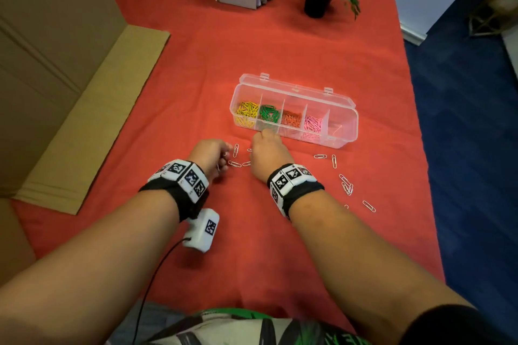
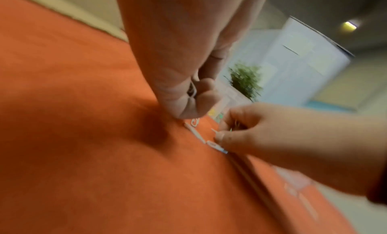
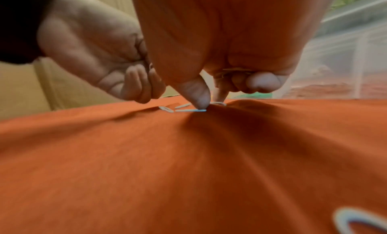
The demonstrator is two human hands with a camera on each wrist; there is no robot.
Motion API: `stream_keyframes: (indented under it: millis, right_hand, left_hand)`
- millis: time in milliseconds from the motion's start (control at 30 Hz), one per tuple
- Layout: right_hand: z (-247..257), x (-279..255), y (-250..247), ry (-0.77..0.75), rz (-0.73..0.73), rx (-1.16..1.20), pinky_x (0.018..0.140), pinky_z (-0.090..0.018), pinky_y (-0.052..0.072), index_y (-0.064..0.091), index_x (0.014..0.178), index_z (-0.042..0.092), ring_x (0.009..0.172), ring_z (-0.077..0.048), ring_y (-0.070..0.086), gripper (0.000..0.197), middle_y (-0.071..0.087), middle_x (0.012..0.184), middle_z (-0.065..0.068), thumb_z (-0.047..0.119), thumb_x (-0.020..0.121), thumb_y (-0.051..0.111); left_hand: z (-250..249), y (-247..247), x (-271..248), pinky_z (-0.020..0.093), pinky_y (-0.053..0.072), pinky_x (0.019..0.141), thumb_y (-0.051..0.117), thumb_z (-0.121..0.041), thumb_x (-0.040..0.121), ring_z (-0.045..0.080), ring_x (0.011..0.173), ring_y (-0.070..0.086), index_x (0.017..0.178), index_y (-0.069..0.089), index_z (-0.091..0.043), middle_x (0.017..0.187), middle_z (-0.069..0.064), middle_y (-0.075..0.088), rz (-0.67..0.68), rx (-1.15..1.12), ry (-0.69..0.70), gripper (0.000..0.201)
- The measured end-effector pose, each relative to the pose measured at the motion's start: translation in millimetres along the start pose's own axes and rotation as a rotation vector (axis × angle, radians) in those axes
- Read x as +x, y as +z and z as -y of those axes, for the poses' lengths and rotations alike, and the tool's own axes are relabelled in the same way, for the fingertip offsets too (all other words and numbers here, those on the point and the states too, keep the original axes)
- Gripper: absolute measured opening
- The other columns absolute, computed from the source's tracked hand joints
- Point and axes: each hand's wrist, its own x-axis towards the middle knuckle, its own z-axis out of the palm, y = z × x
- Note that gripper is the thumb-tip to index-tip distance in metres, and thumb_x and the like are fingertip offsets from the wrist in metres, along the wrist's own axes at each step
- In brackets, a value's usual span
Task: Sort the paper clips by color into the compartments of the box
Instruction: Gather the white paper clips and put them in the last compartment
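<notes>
Right hand (image 1: 267,150) pinches thin white clip (image 3: 189,110).

- Both forearms are bare; a black sleeve edge (image 1: 437,325) shows at the near right.
- The left wrist wears a black band (image 1: 182,199) topped with white blocks bearing black-and-white square markers.
- The right wrist wears a matching black band (image 1: 294,190) with marker blocks.
- A white camera module (image 1: 203,230) with a marker hangs under the left wrist, with a thin black cable (image 1: 157,269) trailing nearward.
- The clothing (image 1: 252,328) has a green, white and black pattern.
</notes>
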Motion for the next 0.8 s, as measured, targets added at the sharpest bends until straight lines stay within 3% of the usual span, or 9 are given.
stream_keyframes:
  millis: [133,267,367,400,467,533,633,733,800]
  right_hand:
    - [1.6,-5.7,-1.6,0.005,0.052,-0.051,0.090,-0.043,0.044,0.049,0.113,0.002,0.111,-0.036,0.048,0.028,0.048,0.119,-0.017,0.010,0.088,0.041]
    - [-8.8,-8.6,-17.5,0.120,0.227,0.351,0.076,-0.033,0.042,0.060,0.099,0.000,0.094,-0.033,0.057,0.021,0.060,0.101,-0.022,0.011,0.089,0.045]
    - [-21.8,-25.4,-29.2,0.358,0.272,1.190,0.045,-0.024,0.030,0.053,0.067,0.011,0.054,-0.020,0.044,0.011,0.049,0.060,-0.005,0.012,0.072,0.043]
    - [-28.2,-31.0,-30.6,0.425,0.235,1.429,0.043,-0.023,0.027,0.049,0.064,0.012,0.051,-0.016,0.040,0.011,0.046,0.059,-0.002,0.014,0.071,0.041]
    - [-37.6,-40.4,-32.2,0.478,0.200,1.630,0.046,-0.023,0.029,0.051,0.067,0.012,0.054,-0.014,0.041,0.019,0.045,0.064,-0.003,0.015,0.082,0.039]
    - [-40.6,-40.8,-26.9,0.521,0.192,1.539,0.046,-0.022,0.030,0.054,0.072,0.014,0.053,-0.012,0.040,0.018,0.046,0.065,0.000,0.014,0.086,0.044]
    - [-32.5,-31.6,-14.8,0.443,0.186,0.994,0.051,-0.026,0.038,0.056,0.074,0.021,0.056,-0.014,0.046,0.011,0.051,0.066,0.003,0.014,0.082,0.055]
    - [-15.8,-24.4,-6.0,0.222,0.185,0.504,0.083,-0.031,0.046,0.059,0.091,0.017,0.089,-0.023,0.056,0.014,0.059,0.096,-0.006,0.012,0.079,0.055]
    - [-6.2,-22.0,0.6,0.101,0.149,0.328,0.093,-0.034,0.045,0.055,0.101,0.014,0.102,-0.028,0.054,0.024,0.056,0.108,-0.012,0.011,0.077,0.054]
  left_hand:
    - [-7.8,-2.3,-10.4,0.015,0.047,0.040,0.025,0.004,0.081,0.005,0.034,0.041,0.069,0.049,-0.011,0.061,0.002,0.045,0.121,-0.234,-0.160,0.031]
    - [-12.6,2.2,-10.8,0.017,0.048,0.037,0.030,0.000,0.083,0.009,0.041,0.043,0.068,0.051,-0.012,0.060,0.001,0.041,0.102,-0.176,-0.123,0.029]
    - [-5.6,4.6,-2.0,0.018,0.043,0.044,0.050,-0.017,0.085,0.011,0.042,0.051,0.068,0.062,-0.012,0.060,0.006,0.053,0.004,0.317,0.157,0.022]
    - [-1.5,3.5,0.1,0.023,0.046,0.056,0.056,-0.022,0.084,0.016,0.056,0.060,0.074,0.066,-0.012,0.068,0.009,0.062,-0.029,0.547,0.276,0.018]
    - [8.3,1.9,2.5,0.028,0.047,0.075,0.065,-0.024,0.078,0.023,0.084,0.065,0.085,0.069,-0.014,0.088,0.008,0.071,-0.048,0.876,0.410,0.013]
    - [16.8,1.8,3.8,0.029,0.045,0.080,0.067,-0.022,0.076,0.026,0.093,0.063,0.087,0.069,-0.015,0.097,0.008,0.070,-0.048,1.017,0.497,0.013]
    - [21.9,4.0,3.2,0.035,0.044,0.084,0.062,-0.021,0.082,0.032,0.095,0.060,0.086,0.066,-0.011,0.100,0.015,0.065,-0.050,1.081,0.541,0.012]
    - [25.2,4.0,3.0,0.036,0.042,0.085,0.057,-0.019,0.086,0.035,0.099,0.057,0.089,0.062,-0.007,0.104,0.020,0.062,-0.041,1.067,0.526,0.014]
    - [23.5,1.4,4.6,0.036,0.041,0.084,0.054,-0.018,0.088,0.034,0.099,0.056,0.091,0.059,-0.005,0.103,0.020,0.062,-0.064,0.938,0.470,0.015]
